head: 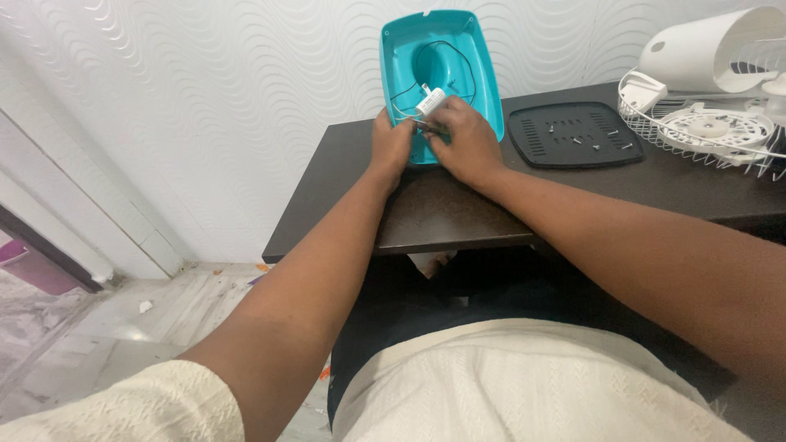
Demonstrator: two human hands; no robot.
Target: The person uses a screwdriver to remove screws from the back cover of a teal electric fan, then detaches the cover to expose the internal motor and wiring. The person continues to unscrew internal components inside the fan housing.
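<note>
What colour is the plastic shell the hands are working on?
Teal blue. The plastic shell shows best in the head view.

At the top centre of the frame your left hand (pixel 391 146) and right hand (pixel 463 141) meet at the near edge of the housing (pixel 475 78) on the table (pixel 458 209), with the cylinder (pixel 431 101) inside it, the tray (pixel 573 135) at its right and the fan grille (pixel 704 131) at the far right.
</note>
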